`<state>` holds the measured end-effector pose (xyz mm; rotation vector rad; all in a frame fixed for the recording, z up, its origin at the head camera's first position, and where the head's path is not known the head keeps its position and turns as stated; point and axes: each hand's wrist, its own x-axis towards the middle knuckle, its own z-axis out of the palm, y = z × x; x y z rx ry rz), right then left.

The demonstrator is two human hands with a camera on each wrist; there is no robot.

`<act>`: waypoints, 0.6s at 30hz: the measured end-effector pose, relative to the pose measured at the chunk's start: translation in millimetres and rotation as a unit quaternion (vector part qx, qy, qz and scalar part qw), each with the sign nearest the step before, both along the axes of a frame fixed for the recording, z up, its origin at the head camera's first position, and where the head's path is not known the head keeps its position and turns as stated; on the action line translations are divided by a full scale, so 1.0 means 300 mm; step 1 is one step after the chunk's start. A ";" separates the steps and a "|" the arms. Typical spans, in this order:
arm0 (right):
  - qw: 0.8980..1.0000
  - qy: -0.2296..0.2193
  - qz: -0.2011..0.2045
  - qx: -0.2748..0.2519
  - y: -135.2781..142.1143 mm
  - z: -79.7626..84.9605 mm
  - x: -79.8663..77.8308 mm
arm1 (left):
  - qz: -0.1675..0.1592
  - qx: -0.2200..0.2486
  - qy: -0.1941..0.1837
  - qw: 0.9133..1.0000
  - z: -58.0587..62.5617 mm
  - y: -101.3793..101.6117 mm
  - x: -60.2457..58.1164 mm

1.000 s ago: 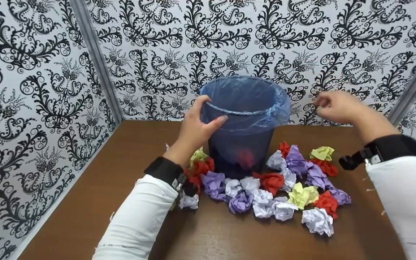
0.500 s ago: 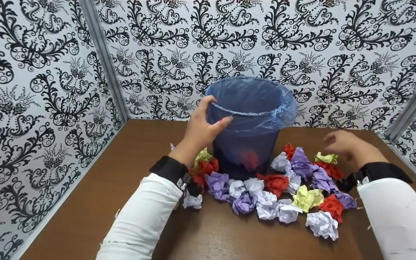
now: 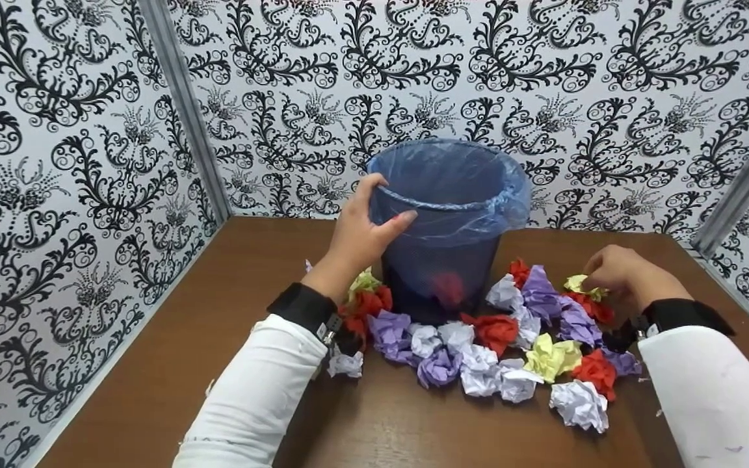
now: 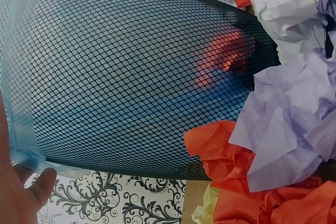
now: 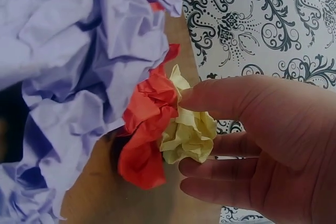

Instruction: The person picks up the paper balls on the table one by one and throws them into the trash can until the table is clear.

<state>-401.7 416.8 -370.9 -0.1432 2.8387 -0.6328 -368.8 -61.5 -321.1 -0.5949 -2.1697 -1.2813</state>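
Note:
My left hand (image 3: 365,221) grips the rim of a dark mesh wastebasket (image 3: 439,260) lined with a blue plastic bag (image 3: 452,224), its thumb outside and fingers over the edge. Through the mesh in the left wrist view, a red paper ball (image 4: 223,59) shows inside. At the right of the pile, my right hand (image 3: 628,273) pinches a crumpled yellow paper ball (image 5: 191,135); the thumb lies on its near side and some fingers are partly hidden behind it. A crumpled red paper (image 5: 149,124) touches that yellow ball.
Crumpled papers in several colours surround the front and sides of the wastebasket, among them a white ball (image 3: 579,404), a purple one (image 3: 439,367) and another yellow one (image 3: 551,357). The brown table (image 3: 413,429) meets a patterned wall (image 3: 283,130) behind.
My right hand has come down from the height of the wastebasket's rim to the yellow paper ball and taken hold of it. The left hand keeps its hold on the rim.

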 end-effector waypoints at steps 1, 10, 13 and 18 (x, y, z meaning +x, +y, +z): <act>1.000 0.005 0.003 0.006 0.000 -0.002 -0.002 | 0.000 -0.001 -0.001 1.000 0.001 0.000 0.000; 1.000 0.002 0.005 0.005 0.017 -0.035 -0.013 | 0.007 -0.003 -0.014 1.000 0.003 0.001 0.004; 1.000 -0.009 0.005 -0.004 0.021 -0.038 -0.011 | 0.003 -0.001 -0.015 1.000 0.003 0.002 0.003; 0.999 0.027 0.019 0.009 0.026 -0.032 -0.013 | 0.001 0.001 -0.015 1.000 0.001 0.001 0.002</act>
